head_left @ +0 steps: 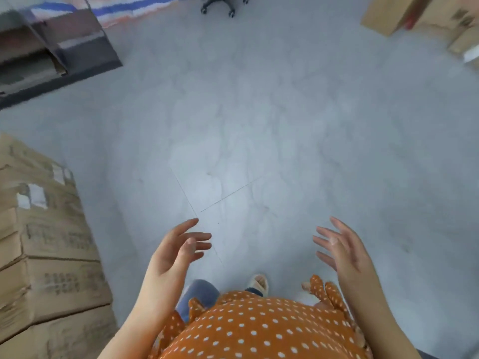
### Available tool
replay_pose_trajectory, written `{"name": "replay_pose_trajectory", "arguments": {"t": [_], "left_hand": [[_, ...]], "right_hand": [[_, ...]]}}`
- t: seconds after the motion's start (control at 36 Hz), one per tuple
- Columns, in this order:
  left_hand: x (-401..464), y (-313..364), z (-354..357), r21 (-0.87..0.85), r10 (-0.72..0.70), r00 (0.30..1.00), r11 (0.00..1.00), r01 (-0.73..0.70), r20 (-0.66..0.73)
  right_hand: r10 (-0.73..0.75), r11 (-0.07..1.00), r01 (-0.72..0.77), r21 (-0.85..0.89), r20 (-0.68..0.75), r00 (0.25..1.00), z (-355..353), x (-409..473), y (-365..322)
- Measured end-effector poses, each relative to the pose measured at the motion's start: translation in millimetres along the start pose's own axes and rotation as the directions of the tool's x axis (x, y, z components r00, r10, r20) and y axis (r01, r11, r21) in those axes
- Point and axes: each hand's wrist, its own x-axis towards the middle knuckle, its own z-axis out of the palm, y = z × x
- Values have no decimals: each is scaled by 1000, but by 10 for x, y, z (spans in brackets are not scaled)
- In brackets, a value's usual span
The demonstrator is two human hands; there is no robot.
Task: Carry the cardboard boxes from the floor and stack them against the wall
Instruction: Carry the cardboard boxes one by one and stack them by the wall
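The left hand [178,248] and the right hand [342,248] are both held out in front of the body, palms turned toward each other, fingers loosely spread and holding nothing, with bare pale floor [259,125] between and beyond them. Just below the hands are an orange polka-dot top [259,330], a jeans-clad knee and a light shoe [260,283]. Left of the left hand stands a stack of cardboard boxes [49,255], their sides carrying white labels and dark printed writing too blurred to read. Far ahead and right of the right hand lie more cardboard boxes [425,16]. Far ahead to the left is a dark shelf unit [51,47], and straight ahead a chair's wheeled base [224,5].
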Motion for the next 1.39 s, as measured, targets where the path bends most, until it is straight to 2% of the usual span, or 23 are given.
{"name": "replay_pose_trajectory", "arguments": {"t": [0.25,0.42,0.61,0.81,1.06,1.19,1.31,1.39], "left_hand": [[788,267,933,160,-26,983,987,-4,183],[1414,566,1623,172,-27,962,985,-21,273],[2555,1202,2679,160,2,911,984,-75,413],[3475,1879,3737,158,16,842,980,-120,540],[4097,2264,5114,205,-8,783,967,-153,622],[4349,2389,6053,184,26,813,969,-163,581],[4462,2557,6949,122,60,852,982,-144,521],[4495,2751,7634,73,92,849,986,-152,519]], "right_hand": [[140,988,-116,104,-262,955,-716,258,157],[191,978,-131,164,-439,878,-1091,697,126],[230,960,-74,271,-606,762,-1632,1813,-209],[249,948,-31,318,-676,693,-2137,2855,-609],[333,931,-73,359,-747,576,-3093,3675,-559],[334,927,-57,369,-750,572,-3969,4280,-491],[277,944,-17,328,-767,578,-4975,4736,-591],[216,963,11,271,-790,574,-5647,5041,-703]]}}
